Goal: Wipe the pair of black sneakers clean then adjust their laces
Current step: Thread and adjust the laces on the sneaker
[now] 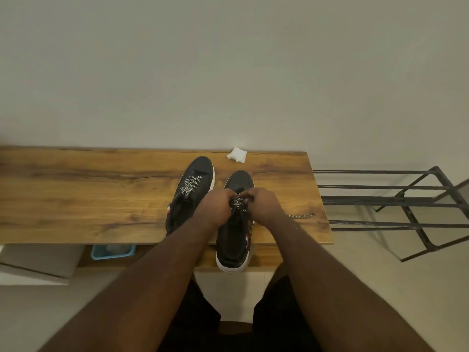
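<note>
While both arms reach forward, left hand and right hand grip laces (right sneaker).

black sneakers side by side, checkered laces

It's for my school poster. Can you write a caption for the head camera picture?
Both hands, left hand and right hand, adjust the laces on the right sneaker.
</note>
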